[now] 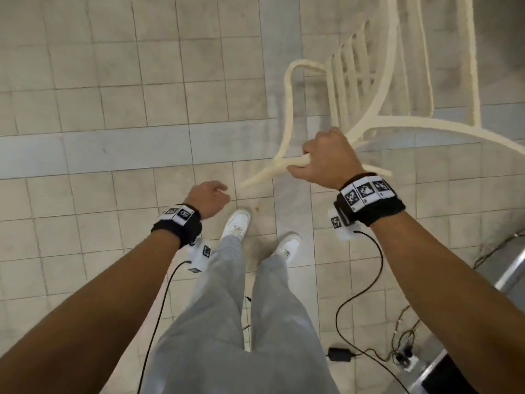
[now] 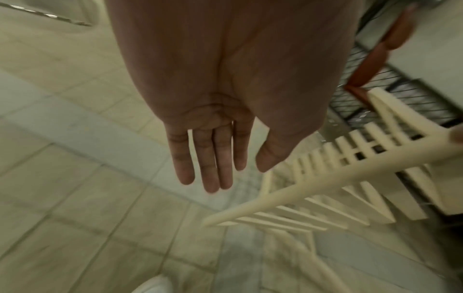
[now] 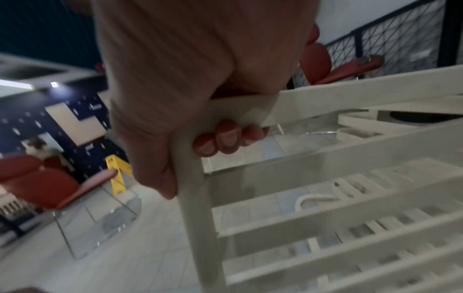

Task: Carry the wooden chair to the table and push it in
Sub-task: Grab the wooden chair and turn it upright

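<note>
A cream-white slatted chair (image 1: pixel 366 81) stands ahead and to the right on the tiled floor. My right hand (image 1: pixel 326 157) grips the top rail of its backrest near the left corner; in the right wrist view the fingers (image 3: pixel 225 138) curl under the rail (image 3: pixel 350 91). My left hand (image 1: pixel 211 196) hangs free to the left of the chair, holding nothing; the left wrist view shows its fingers (image 2: pixel 210 158) straight and relaxed, with the chair's backrest (image 2: pixel 350 168) to the right. No table can be made out for certain.
My feet in white shoes (image 1: pixel 237 223) stand just behind the chair. Cables and a black power adapter (image 1: pixel 339 354) lie on the floor at lower right, beside a metal frame (image 1: pixel 511 271). Red seats (image 3: pixel 37 184) and a yellow floor sign (image 3: pixel 117 176) stand farther off.
</note>
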Available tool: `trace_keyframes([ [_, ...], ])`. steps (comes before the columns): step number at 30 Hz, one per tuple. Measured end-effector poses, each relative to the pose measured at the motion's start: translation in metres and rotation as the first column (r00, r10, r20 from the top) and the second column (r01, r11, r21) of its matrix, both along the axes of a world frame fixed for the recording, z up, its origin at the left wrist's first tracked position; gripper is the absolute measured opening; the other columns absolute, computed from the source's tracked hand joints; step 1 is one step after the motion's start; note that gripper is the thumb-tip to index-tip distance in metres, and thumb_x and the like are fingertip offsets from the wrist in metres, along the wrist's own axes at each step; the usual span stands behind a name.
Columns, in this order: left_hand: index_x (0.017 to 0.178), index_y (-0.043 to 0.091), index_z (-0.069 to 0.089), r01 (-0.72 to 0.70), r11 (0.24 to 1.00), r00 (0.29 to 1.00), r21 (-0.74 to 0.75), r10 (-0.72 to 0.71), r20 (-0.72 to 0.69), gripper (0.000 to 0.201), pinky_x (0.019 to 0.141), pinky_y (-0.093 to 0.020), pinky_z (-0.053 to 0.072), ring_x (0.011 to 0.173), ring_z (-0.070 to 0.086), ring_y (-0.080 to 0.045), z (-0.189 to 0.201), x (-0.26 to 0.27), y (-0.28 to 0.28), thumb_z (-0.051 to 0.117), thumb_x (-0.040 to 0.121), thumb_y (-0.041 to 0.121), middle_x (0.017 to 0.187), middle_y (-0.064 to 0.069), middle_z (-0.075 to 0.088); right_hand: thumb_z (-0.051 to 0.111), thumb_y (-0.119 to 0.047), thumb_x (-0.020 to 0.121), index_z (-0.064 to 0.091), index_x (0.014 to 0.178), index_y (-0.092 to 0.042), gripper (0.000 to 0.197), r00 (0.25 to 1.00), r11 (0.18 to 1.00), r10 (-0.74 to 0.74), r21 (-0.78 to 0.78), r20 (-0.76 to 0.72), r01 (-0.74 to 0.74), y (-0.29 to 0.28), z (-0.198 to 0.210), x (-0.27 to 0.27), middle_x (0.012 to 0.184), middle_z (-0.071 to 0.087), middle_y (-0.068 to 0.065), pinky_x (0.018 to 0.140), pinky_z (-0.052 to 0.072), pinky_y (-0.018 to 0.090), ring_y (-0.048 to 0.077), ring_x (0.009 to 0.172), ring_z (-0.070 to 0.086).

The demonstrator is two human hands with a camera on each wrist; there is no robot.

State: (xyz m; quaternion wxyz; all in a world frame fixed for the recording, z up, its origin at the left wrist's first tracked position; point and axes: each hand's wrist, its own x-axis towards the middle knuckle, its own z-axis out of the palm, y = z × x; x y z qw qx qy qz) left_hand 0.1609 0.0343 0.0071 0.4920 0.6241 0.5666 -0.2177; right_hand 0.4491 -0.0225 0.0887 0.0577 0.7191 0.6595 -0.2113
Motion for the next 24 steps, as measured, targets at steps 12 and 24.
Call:
trace_keyframes([
  [12, 0.124, 0.039, 0.066, 0.445, 0.830, 0.876, 0.336, -0.482, 0.030, 0.039, 0.085, -0.040, 0.055, 0.101, 0.070, -0.034, 0.053, 0.037, 0.030, 0.061, 0.086, 0.031, 0.112, -0.005, 0.076, 0.083, -0.059, 0.070, 0.062, 0.060, -0.016, 0.048, 0.846, 0.870, -0.317, 0.224, -0.429, 0.440, -0.093, 0.159, 0.016, 0.057, 0.054, -0.001, 0.060, 0.038, 0.030, 0.022, 0.060, 0.051],
  [24, 0.101, 0.036, 0.076, 0.682, 0.267, 0.505, 0.681, -0.845, -0.175, 0.031, 0.058, -0.034, 0.047, 0.067, 0.069, -0.032, 0.149, 0.141, 0.015, 0.063, 0.081, 0.056, 0.070, -0.004, 0.073, 0.082, -0.057, 0.069, 0.071, 0.081, -0.024, 0.036, 0.559, 0.613, -0.669, 0.062, -0.489, 0.788, -0.275, 0.177, 0.061, 0.081, 0.068, -0.004, 0.063, 0.044, 0.018, 0.013, 0.073, 0.063],
])
